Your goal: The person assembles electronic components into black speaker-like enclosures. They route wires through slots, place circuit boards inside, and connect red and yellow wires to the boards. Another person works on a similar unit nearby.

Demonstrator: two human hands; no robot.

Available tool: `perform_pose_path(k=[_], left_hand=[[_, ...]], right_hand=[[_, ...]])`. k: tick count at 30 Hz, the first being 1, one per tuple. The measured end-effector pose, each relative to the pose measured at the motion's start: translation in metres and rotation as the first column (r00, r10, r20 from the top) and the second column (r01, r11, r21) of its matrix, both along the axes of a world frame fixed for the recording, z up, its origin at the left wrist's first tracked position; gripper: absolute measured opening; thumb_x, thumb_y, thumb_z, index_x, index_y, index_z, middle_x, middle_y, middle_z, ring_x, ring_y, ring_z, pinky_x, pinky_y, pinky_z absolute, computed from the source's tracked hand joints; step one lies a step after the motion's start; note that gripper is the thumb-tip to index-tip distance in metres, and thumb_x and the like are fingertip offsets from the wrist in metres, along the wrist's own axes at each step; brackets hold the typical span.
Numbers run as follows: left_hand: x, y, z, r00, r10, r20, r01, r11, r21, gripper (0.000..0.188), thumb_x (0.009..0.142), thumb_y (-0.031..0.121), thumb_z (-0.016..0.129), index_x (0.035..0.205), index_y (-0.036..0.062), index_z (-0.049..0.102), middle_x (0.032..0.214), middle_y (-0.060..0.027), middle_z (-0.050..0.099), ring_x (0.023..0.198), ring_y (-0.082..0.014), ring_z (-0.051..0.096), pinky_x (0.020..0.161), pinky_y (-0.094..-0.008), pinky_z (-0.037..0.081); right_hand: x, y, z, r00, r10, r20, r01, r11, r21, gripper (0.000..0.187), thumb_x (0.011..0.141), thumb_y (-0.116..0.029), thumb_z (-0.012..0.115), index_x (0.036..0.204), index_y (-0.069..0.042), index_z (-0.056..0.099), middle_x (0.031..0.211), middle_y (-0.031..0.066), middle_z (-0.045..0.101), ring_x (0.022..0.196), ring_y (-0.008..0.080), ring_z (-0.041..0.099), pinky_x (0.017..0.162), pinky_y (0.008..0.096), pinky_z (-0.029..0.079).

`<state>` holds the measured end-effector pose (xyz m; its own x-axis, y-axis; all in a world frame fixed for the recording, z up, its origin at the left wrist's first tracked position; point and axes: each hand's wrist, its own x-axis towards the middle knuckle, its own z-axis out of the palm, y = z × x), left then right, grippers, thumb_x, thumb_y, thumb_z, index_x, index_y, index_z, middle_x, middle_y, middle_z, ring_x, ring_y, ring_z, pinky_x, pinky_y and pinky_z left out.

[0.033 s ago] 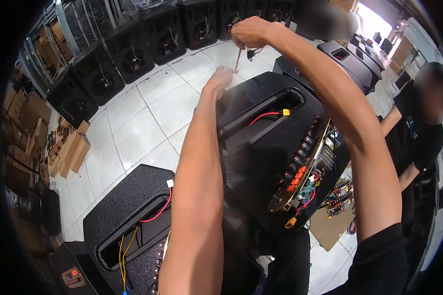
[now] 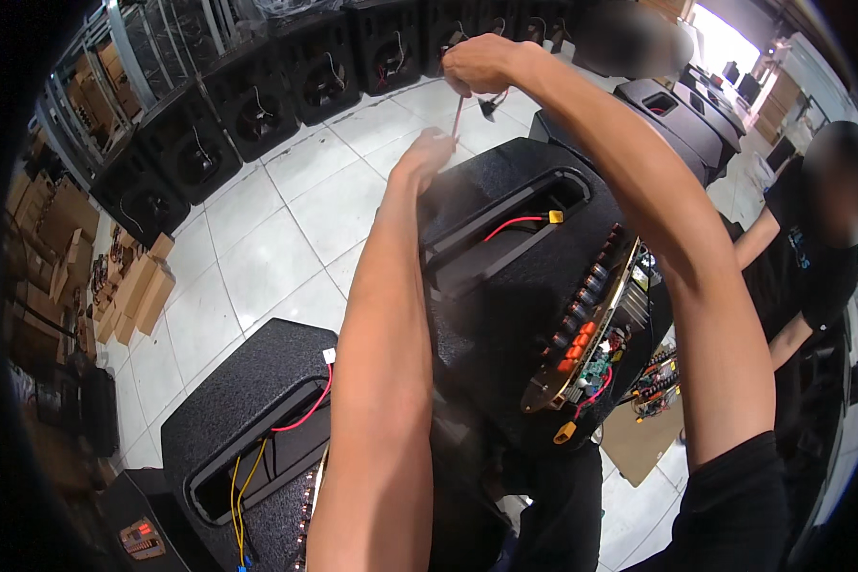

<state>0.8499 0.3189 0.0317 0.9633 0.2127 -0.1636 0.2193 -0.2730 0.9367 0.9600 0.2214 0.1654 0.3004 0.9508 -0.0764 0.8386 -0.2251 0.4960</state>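
Observation:
Both my arms reach up over a black speaker cabinet (image 2: 505,315). My right hand (image 2: 481,62) is closed on the top end of a thin red wire (image 2: 458,116). My left hand (image 2: 427,153) pinches the lower end of it just below. The cabinet's rectangular opening shows a red lead with a yellow connector (image 2: 554,217). An amplifier panel with a circuit board (image 2: 591,348) hangs out of the cabinet's right side, tilted.
A second black cabinet (image 2: 243,410) with red and yellow leads in its opening lies at lower left. Rows of speaker cabinets (image 2: 257,114) line the back. Cardboard boxes (image 2: 133,296) sit on the tiled floor at left. Another person (image 2: 810,276) stands at right.

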Motion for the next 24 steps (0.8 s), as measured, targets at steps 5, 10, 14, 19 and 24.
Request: perform_pose_path(k=[5, 10, 14, 19, 24], left_hand=[[0.023, 0.032, -0.021, 1.000, 0.002, -0.021, -0.001, 0.999, 0.041, 0.044, 0.081, 0.012, 0.070, 0.119, -0.0088, 0.063, 0.106, -0.0153, 0.066, 0.094, -0.0272, 0.062, 0.083, -0.0351, 0.048], [0.030, 0.019, -0.017, 0.983, 0.169, -0.073, -0.139, 0.942, 0.307, 0.040, 0.084, 0.020, 0.075, 0.104, -0.0131, 0.066, 0.095, -0.0162, 0.068, 0.082, -0.0248, 0.065, 0.067, -0.0395, 0.051], [0.038, 0.018, -0.025, 0.968, 0.246, -0.049, -0.212, 0.907, 0.365, 0.042, 0.084, 0.023, 0.075, 0.101, -0.0144, 0.067, 0.091, -0.0188, 0.070, 0.078, -0.0259, 0.068, 0.065, -0.0408, 0.053], [0.030, 0.026, -0.017, 0.958, 0.247, -0.143, -0.205, 0.944, 0.258, 0.028, 0.084, 0.009, 0.074, 0.098, -0.0136, 0.068, 0.090, -0.0213, 0.071, 0.073, -0.0307, 0.071, 0.060, -0.0446, 0.055], [0.044, 0.028, -0.011, 0.867, 0.025, -0.497, 0.081, 0.978, 0.191, 0.026, 0.090, 0.016, 0.064, 0.104, -0.0055, 0.070, 0.100, -0.0186, 0.072, 0.084, -0.0317, 0.071, 0.074, -0.0457, 0.056]], right_hand=[[0.013, 0.039, -0.021, 0.980, -0.003, -0.198, -0.003, 1.000, -0.031, 0.018, 0.079, -0.006, 0.063, 0.087, -0.013, 0.078, 0.091, 0.0084, 0.075, 0.088, 0.0267, 0.071, 0.077, 0.0390, 0.055], [0.021, 0.027, -0.034, 0.960, 0.033, -0.277, -0.006, 0.995, 0.100, 0.020, 0.080, -0.005, 0.061, 0.091, -0.012, 0.076, 0.093, 0.0114, 0.074, 0.091, 0.0298, 0.071, 0.080, 0.0406, 0.054], [0.023, 0.022, -0.048, 0.978, 0.045, -0.203, -0.004, 0.980, 0.198, 0.016, 0.083, -0.011, 0.064, 0.093, -0.010, 0.076, 0.096, 0.0160, 0.073, 0.095, 0.0346, 0.070, 0.081, 0.0430, 0.055], [0.006, 0.018, -0.041, 0.963, -0.013, -0.268, 0.075, 0.972, 0.222, 0.019, 0.084, -0.011, 0.065, 0.100, -0.004, 0.074, 0.102, 0.0205, 0.072, 0.097, 0.0381, 0.069, 0.083, 0.0453, 0.054], [0.007, -0.026, -0.036, 0.961, -0.096, -0.258, 0.109, 0.993, 0.039, 0.022, 0.087, -0.019, 0.071, 0.104, -0.005, 0.074, 0.105, 0.0198, 0.072, 0.101, 0.0365, 0.068, 0.086, 0.0441, 0.054]])
